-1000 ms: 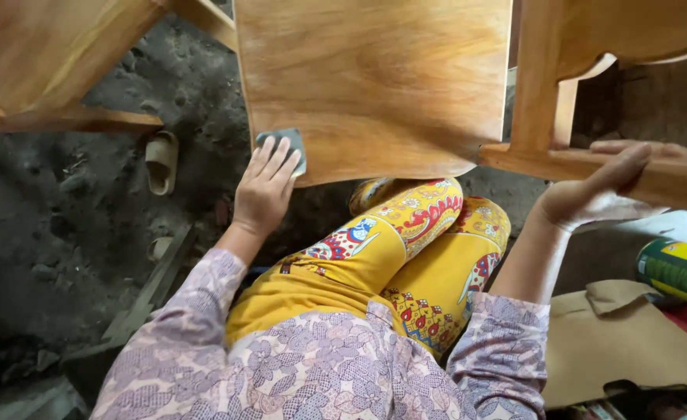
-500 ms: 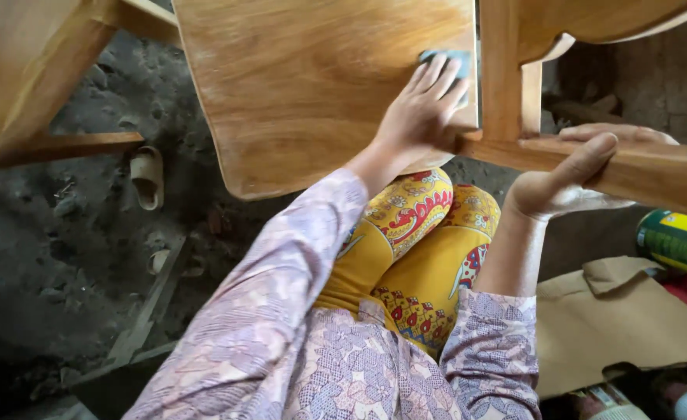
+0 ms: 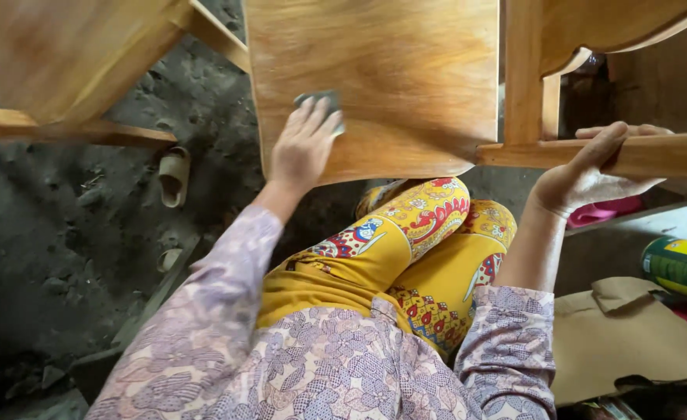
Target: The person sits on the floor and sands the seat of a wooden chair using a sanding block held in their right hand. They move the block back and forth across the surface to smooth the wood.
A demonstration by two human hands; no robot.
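Left hand (image 3: 303,149) presses sandpaper (image 3: 321,101) flat on the panel (image 3: 390,78); right hand (image 3: 592,175) grips the rail (image 3: 654,155). Risk: pad slips off the edge, uneven sanding.

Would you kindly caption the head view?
Left hand presses sandpaper on a wooden panel; right hand grips a rail.
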